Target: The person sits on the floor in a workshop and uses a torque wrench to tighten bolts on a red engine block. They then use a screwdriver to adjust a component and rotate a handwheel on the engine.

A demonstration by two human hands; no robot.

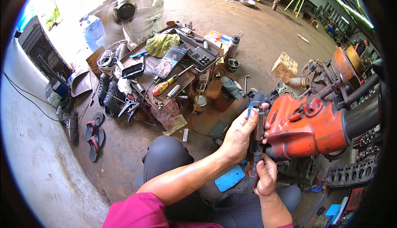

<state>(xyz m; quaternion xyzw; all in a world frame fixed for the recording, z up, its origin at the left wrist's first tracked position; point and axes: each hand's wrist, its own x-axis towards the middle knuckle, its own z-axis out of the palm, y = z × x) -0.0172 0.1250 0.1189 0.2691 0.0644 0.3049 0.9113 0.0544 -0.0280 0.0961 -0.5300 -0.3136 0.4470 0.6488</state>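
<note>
I hold a long dark metal rod-like part [258,133] upright, with hexagonal sections and a narrower lower end, much like a fuel injector. My left hand [240,139] is closed around its upper body, thumb near the top fitting, where a blue mark shows. Lower down, my right hand [266,175] pinches the narrow end between thumb and fingers. Just right of both hands is a large orange-red painted metal casting [308,131] with a dark shaft. A blue flat pad [230,178] lies below the hands, between my knees.
Left of centre, a low bench holds a tray [182,79] of tools, a phone [169,61] and a screwdriver [170,81]. Sandals [96,139] lie on the floor. A fan [120,15] stands behind. A cylinder head [351,172] and a wooden block [284,67] are at right. People are in the background.
</note>
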